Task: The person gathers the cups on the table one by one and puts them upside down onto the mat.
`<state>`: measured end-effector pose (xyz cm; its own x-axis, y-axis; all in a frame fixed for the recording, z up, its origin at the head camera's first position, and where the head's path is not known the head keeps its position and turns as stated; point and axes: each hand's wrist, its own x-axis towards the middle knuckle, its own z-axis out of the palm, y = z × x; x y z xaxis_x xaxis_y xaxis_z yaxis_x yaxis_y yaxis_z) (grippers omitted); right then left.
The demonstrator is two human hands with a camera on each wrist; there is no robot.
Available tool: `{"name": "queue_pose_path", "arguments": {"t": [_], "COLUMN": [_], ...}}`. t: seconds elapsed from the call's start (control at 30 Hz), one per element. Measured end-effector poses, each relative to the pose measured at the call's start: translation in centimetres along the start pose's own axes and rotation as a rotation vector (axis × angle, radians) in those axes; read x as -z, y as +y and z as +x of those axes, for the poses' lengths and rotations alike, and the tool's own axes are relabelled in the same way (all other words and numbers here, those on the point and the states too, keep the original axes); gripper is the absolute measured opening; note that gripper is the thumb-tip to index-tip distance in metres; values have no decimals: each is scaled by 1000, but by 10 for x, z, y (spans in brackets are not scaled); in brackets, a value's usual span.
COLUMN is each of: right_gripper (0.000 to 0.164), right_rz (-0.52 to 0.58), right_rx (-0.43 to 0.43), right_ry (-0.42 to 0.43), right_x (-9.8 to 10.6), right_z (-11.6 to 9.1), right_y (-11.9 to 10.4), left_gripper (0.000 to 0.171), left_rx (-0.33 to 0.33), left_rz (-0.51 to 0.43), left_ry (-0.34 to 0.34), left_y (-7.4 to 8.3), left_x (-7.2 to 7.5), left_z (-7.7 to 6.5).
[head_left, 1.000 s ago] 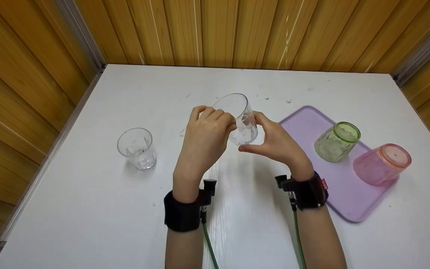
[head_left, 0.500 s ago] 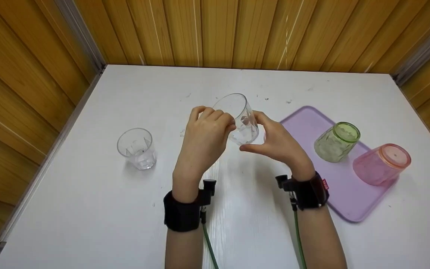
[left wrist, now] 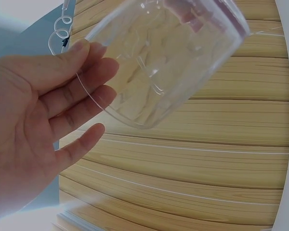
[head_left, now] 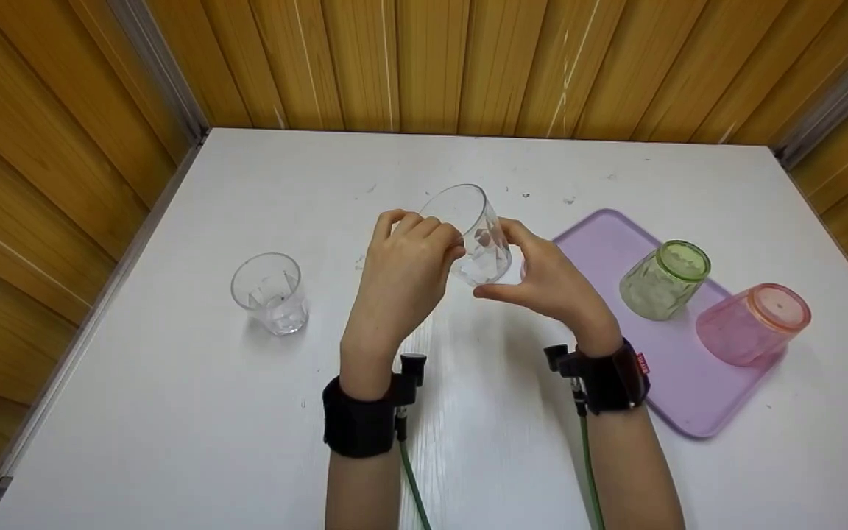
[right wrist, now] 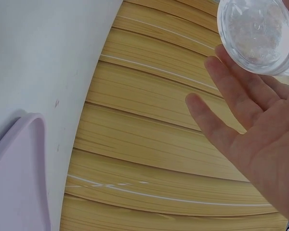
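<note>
A clear faceted drinking glass (head_left: 489,254) is held tilted above the middle of the table, its mouth toward my left hand (head_left: 402,276). That hand pinches the rim between thumb and fingers; in the left wrist view the little finger (left wrist: 82,147) stays off the glass. My right hand (head_left: 560,287) grips the glass at its base end, thumb below and fingers behind. The round base (right wrist: 260,31) shows in the right wrist view, where the thumb is mostly cut off. A second clear glass (head_left: 273,294) stands upright on the table to the left.
On the right lies a purple tray (head_left: 689,397). A green glass (head_left: 663,283) and a pink glass (head_left: 748,327) stand upside down on it. Wood-patterned panels (head_left: 431,66) border the white table (head_left: 174,412). A green cable (head_left: 413,478) runs from each wrist strap.
Almost nothing differs. My right hand and the base end of the held glass have shifted very slightly to the right; the left hand keeps its place on the rim.
</note>
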<state>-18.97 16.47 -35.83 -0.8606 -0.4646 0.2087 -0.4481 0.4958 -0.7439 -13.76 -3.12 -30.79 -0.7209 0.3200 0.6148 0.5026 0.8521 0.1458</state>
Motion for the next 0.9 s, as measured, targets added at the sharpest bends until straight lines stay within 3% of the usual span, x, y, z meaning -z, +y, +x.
{"name": "queue_pose_path", "arguments": {"t": [0.27, 0.9], "right_gripper": [81, 79], "right_rz": [50, 33], "right_rx": [-23, -23], "right_ry": [-3, -2], "right_x": [1, 1], "right_z": [0, 0], "right_y": [-2, 0], "left_gripper": [5, 7], "left_rx": [6, 21], "left_rz": [-8, -14], "left_ry": [0, -28], "left_y": [0, 0], "left_x": [0, 1], "left_z": [0, 0]}}
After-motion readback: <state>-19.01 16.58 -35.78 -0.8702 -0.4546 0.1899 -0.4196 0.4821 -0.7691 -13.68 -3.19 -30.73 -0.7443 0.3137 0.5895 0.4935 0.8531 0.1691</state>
